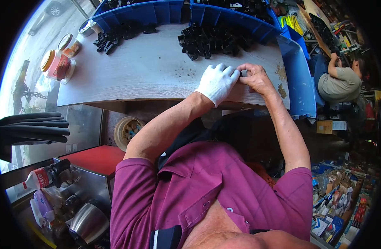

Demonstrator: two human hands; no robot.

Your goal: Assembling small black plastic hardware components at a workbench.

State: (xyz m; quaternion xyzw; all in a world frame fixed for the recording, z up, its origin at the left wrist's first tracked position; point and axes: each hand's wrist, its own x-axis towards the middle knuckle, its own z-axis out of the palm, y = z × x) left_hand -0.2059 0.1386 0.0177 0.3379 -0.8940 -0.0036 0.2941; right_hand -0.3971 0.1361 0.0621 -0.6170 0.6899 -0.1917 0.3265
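My left hand [217, 83], in a white knitted glove, and my bare right hand [258, 79] meet above the front right part of the worktable [149, 79]. Between their fingertips is a small black part [241, 74], mostly covered by the fingers, so its exact kind does not show. Both hands are closed on it. Just beyond them lies a large heap of black plastic parts [211, 40]. A smaller heap of similar black parts [116, 37] lies toward the far left.
Two blue bins [145, 14] [236, 18] holding black parts line the table's back. Jars [57, 64] stand at the left edge. A light-blue bin [298, 79] adjoins the right side. Below is a bucket [126, 132]; another person [342, 83] sits at far right.
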